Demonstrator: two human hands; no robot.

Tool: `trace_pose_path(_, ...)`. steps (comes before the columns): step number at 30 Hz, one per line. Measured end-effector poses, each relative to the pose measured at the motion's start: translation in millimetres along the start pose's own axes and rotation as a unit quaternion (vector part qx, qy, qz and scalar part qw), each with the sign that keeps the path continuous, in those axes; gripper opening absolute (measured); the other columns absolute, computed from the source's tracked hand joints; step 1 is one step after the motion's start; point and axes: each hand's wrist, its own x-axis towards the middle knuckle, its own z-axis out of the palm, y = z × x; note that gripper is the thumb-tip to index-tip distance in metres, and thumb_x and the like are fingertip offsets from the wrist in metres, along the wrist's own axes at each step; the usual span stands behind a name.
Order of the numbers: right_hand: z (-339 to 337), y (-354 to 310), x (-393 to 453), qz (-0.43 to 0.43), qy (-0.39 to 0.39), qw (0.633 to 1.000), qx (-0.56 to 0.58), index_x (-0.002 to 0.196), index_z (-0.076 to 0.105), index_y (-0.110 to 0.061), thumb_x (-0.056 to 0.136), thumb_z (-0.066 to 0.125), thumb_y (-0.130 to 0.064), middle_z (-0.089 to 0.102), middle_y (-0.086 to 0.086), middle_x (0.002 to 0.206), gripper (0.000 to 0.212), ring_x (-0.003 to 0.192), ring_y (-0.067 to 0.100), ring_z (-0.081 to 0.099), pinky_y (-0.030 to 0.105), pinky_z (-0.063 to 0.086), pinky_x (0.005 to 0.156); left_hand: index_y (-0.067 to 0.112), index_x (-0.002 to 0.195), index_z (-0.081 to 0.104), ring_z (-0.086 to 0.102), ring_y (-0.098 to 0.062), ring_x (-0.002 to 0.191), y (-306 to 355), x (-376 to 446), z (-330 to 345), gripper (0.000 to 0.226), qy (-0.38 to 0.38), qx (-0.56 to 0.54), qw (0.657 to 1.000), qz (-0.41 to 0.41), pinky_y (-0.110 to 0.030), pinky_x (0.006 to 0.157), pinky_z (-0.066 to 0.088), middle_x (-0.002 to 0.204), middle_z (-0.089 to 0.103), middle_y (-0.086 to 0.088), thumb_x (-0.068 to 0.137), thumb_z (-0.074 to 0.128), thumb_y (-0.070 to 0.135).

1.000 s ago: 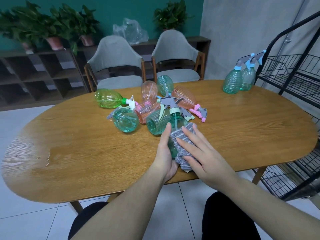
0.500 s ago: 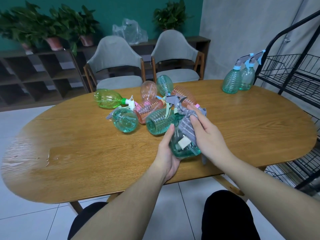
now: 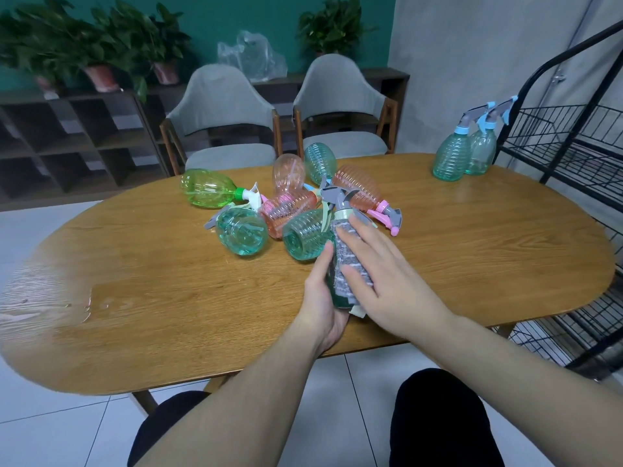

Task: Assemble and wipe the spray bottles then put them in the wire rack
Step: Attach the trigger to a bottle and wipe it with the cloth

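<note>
Head view, L to R: my left hand [image 3: 322,305] grips the teal spray bottle [image 3: 337,298] upright at the counter [image 3: 168,298] near edge. Right hand [image 3: 381,278], fingers flat, presses the grey cloth [image 3: 350,261] on it. Risk: bottle slips & knocks the pile [image 3: 286,203] behind. Wire rack [image 3: 573,156] far right, w/ two done bottles [image 3: 465,153] beside it.

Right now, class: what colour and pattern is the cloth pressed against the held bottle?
Grey with paler stripes; the cloth shows best in the head view.
</note>
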Motion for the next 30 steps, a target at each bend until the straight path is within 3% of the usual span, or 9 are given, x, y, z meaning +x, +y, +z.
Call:
trace_pose_path(5,1.5,8.8,-16.6,-0.100,-0.009,0.992,-0.074,0.153,0.032,-0.024,0.103,0.039,-0.040,0.018,-0.006,0.164,0.053,0.154,0.022,0.002,0.036,0.012,0.124,0.021,0.114,0.074,0.075,-0.024,0.103,0.8,-3.4,3.7,0.043,0.003,0.020,1.000,-0.006,-0.046,0.086,0.060,0.112,0.078,-0.006,0.106,0.040,0.047)
trace_pose_path(8,3.2,12.6,-21.1,-0.114,0.008,0.992,-0.054,0.151,0.038,-0.023,0.104,0.039,-0.038,0.023,-0.007,0.163,0.049,0.154,0.023,0.003,0.031,0.011,0.123,0.018,0.120,0.072,0.073,-0.026,0.108,2.1,-5.9,3.3,0.050,0.018,0.039,0.999,-0.019,-0.042,0.085,0.060,0.116,0.076,-0.008,0.103,0.042,0.054)
trace_pose_path(14,11.9,21.8,-30.9,-0.171,0.048,0.983,-0.034,0.145,0.044,-0.017,0.103,0.044,-0.024,0.032,-0.004,0.159,0.042,0.152,0.031,0.014,0.044,0.023,0.121,0.017,0.131,0.069,0.068,-0.032,0.119,1.6,-2.4,-2.2,0.079,0.044,0.065,0.997,-0.025,-0.051,0.107,0.049,0.125,0.073,-0.013,0.076,0.065,0.074)
trace_pose_path(17,15.0,17.6,-30.7,-0.125,0.063,0.990,0.032,0.145,0.046,-0.021,0.102,0.046,-0.021,0.031,-0.011,0.159,0.043,0.153,0.025,0.015,0.036,0.021,0.122,0.021,0.138,0.062,0.067,-0.033,0.120,-1.8,2.2,-5.2,0.085,0.056,0.066,0.996,-0.010,-0.059,0.105,0.049,0.133,0.069,-0.012,0.069,0.076,0.071)
trace_pose_path(21,10.9,2.9,-19.0,-0.015,0.068,0.989,0.129,0.145,0.044,-0.033,0.104,0.045,-0.025,0.026,-0.025,0.158,0.042,0.151,0.007,0.013,0.026,0.016,0.122,0.009,0.143,0.056,0.058,-0.040,0.131,-4.2,6.4,-7.7,0.067,0.005,0.024,1.000,0.017,-0.058,0.111,0.044,0.140,0.061,-0.022,0.094,0.064,0.053)
trace_pose_path(25,-5.9,-9.6,2.9,0.131,0.110,0.947,0.272,0.141,0.051,-0.036,0.105,0.044,-0.025,0.040,-0.022,0.153,0.037,0.137,-0.012,0.033,0.009,0.028,0.110,0.008,0.129,0.067,0.066,-0.035,0.115,-3.5,3.9,-3.4,0.052,-0.011,0.035,0.999,0.032,-0.056,0.108,0.048,0.127,0.069,-0.020,0.094,0.056,0.045)
trace_pose_path(28,-15.0,-10.7,17.6,0.212,0.158,0.894,0.362,0.133,0.058,-0.043,0.105,0.046,-0.032,0.055,-0.022,0.140,0.033,0.129,-0.006,0.048,0.029,0.039,0.113,0.008,0.133,0.065,0.061,-0.038,0.126,-4.4,4.1,-3.4,0.055,-0.009,0.044,0.999,0.020,-0.061,0.113,0.041,0.132,0.067,-0.019,0.094,0.056,0.046)
trace_pose_path(30,-18.2,-12.5,22.7,0.213,0.163,0.894,0.359,0.129,0.056,-0.049,0.105,0.044,-0.034,0.054,-0.030,0.135,0.031,0.127,-0.013,0.046,0.025,0.036,0.114,0.009,0.136,0.063,0.060,-0.038,0.128,-4.6,4.4,-3.6,0.054,-0.009,0.040,0.999,0.016,-0.061,0.113,0.041,0.132,0.067,-0.019,0.095,0.054,0.044)
